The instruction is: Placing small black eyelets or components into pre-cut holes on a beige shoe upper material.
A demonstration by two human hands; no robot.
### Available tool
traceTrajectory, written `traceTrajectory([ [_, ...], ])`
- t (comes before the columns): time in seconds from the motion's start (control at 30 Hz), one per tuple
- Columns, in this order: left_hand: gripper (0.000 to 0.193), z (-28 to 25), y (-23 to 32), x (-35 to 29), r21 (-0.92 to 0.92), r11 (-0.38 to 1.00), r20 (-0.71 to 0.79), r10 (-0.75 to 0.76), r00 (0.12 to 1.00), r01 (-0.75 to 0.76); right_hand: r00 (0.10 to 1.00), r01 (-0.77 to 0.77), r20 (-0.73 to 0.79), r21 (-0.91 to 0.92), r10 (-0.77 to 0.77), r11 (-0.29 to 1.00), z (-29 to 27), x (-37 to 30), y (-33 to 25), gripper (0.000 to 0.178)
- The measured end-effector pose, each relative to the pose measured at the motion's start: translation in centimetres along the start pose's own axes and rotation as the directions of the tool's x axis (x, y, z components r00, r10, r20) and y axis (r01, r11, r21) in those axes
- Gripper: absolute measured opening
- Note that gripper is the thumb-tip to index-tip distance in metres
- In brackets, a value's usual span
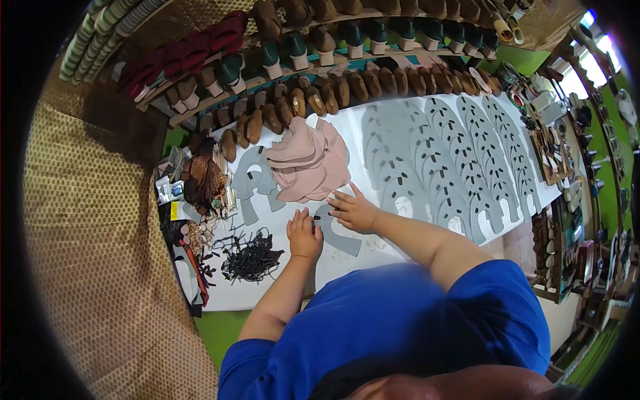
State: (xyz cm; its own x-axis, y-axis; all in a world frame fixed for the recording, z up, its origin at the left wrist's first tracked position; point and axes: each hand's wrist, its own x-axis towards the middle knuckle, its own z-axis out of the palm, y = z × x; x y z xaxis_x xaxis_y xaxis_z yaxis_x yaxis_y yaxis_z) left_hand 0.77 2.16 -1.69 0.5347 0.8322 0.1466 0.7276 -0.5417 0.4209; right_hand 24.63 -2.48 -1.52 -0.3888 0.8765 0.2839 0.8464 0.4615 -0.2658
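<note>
Head view, only one to log: the pink stack (310,167) of cut pieces is taken as landmark. The curved grey piece (348,247) being worked on is seen just on the wearer's side of the stack, lying on the white table (233,297), with a small black strip (318,217) at its left part. The left hand (305,237) is placed at the piece's left edge, near the strip; its fingers are held close together, nearly straight, with nothing seen pinched. The right hand (353,210) is laid over the piece's upper right part, right by the stack's near edge; its fingers are spread, nothing seen gripped. Whether the fingertips are pressed down cannot be told. A tangled heap of black strips (250,257) is found nearer the wearer and left of the stack; two grey pieces (247,203) are set directly left of it, and overlapping rows of grey pieces (407,175) bearing black tabs are laid out to its right. Step in hand, as judged: a strip is being placed or smoothed on the grey piece. For the next move, steadying by one hand and light pressing at the strip seem called for.
</note>
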Motion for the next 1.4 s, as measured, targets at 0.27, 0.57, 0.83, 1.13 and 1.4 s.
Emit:
traceTrajectory([
  [0.27,0.025,-0.1,0.6,1.2,-0.108,0.992,-0.069,-0.067,0.995,0.059,0.999,0.013,0.032,0.042,-0.015,0.999,-1.4,0.4,-0.1,0.037],
  [0.57,0.022,0.7,1.4,2.1,-0.141,0.979,-0.038,-0.157,0.987,0.150,0.998,-0.004,-0.062,0.139,0.013,0.990,-1.2,0.1,0.6,0.042],
  [0.83,0.021,1.0,1.5,2.0,-0.151,0.988,-0.118,-0.060,0.991,0.041,0.998,-0.059,-0.028,0.134,0.064,0.989,-1.7,0.7,0.2,0.040],
  [1.13,0.023,1.2,1.5,2.0,-0.133,0.991,-0.164,-0.020,0.986,-0.002,0.998,0.023,-0.062,0.185,-0.012,0.982,-1.1,0.3,0.6,0.036],
  [1.4,0.012,1.0,1.9,2.3,-0.228,0.967,-0.100,-0.134,0.986,0.109,0.997,0.036,0.066,0.018,-0.037,0.999,-0.8,0.5,0.3,0.043],
])
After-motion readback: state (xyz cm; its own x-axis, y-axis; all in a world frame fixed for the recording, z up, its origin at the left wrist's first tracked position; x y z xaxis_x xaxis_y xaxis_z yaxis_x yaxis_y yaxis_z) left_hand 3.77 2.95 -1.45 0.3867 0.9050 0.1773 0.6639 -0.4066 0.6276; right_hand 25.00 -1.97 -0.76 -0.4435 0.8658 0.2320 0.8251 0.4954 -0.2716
